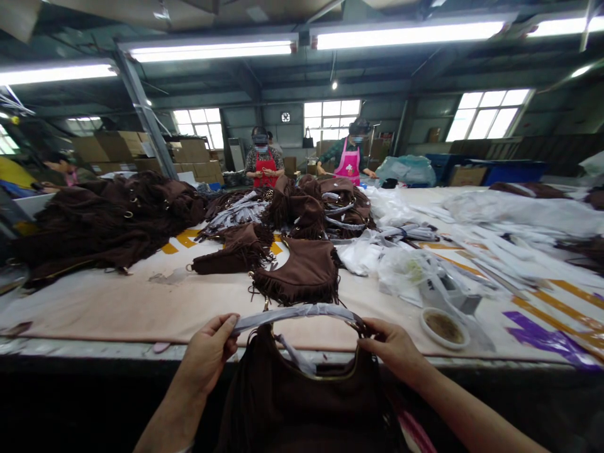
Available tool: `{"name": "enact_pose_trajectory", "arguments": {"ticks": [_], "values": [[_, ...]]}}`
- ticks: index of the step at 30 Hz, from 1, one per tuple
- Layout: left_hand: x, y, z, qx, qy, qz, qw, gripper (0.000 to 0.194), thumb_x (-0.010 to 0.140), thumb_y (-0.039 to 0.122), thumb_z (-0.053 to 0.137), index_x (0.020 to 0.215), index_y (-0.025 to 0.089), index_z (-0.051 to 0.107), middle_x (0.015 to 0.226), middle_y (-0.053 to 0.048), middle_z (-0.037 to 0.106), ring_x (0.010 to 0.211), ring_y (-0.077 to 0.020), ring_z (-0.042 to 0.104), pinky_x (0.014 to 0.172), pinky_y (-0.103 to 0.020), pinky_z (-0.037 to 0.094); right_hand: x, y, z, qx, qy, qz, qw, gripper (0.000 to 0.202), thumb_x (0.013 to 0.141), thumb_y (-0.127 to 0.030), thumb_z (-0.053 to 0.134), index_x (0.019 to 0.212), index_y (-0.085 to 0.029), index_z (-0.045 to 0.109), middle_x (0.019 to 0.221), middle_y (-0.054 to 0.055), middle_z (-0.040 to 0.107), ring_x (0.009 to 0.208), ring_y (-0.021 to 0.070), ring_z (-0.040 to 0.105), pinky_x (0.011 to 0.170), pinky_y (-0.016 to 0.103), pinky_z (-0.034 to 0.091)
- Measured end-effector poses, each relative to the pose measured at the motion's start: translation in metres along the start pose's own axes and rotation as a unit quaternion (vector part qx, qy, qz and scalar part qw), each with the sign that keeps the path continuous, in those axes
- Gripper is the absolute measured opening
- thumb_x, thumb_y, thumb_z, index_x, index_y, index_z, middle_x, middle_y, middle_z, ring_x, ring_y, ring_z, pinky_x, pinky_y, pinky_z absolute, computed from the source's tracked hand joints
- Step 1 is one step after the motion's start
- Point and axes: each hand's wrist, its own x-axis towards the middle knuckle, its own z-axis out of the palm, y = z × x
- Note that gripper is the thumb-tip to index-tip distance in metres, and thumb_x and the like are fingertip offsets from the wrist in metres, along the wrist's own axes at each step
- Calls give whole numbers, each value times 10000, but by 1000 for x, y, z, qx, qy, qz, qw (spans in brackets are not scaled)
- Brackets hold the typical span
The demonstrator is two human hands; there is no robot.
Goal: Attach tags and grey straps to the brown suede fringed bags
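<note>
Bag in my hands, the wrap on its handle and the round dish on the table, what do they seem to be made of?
Bag: perhaps suede or a suede-like fabric; dark brown, matte, with soft fringe.
Wrap: likely thin plastic or tissue; pale and wrinkled, I can't tell which.
Dish: probably plastic, going by its smooth white rim, though ceramic is possible.

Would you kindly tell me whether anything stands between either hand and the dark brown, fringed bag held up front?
Nothing visible does: the left hand pinches one end of the curved, pale-wrapped handle, and the right hand holds its other end, beside the dark brown, fringed bag.
</note>
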Motion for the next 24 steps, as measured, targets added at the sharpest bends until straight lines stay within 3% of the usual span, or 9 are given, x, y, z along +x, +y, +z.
{"name": "enact_pose_trajectory", "arguments": {"ticks": [7,15,24], "values": [[8,-11,-3,-8,27,10,1000,397,565,313,863,871,132,688,579,45,576,429,-49,453,398,-150,393,-3,-4,0,-52,6,-33,998,373,786,-323,677,1140,-219,734,977,28,756,839,225,641,741,337,494],[22,-27,-14,-35,84,4,996,383,563,241,845,880,131,661,554,60,554,438,-49,471,415,-142,412,-9,-15,6,-126,9,-59,990,323,790,-275,676,1108,-235,715,1014,32,721,932,237,624,802,359,474],[44,-51,-35,-31,140,5,990,382,568,259,822,894,150,654,544,75,546,424,-57,477,410,-157,438,-15,-24,16,-135,8,-84,987,290,775,-224,661,1061,-213,701,1035,50,705,968,231,624,877,378,485]]}}
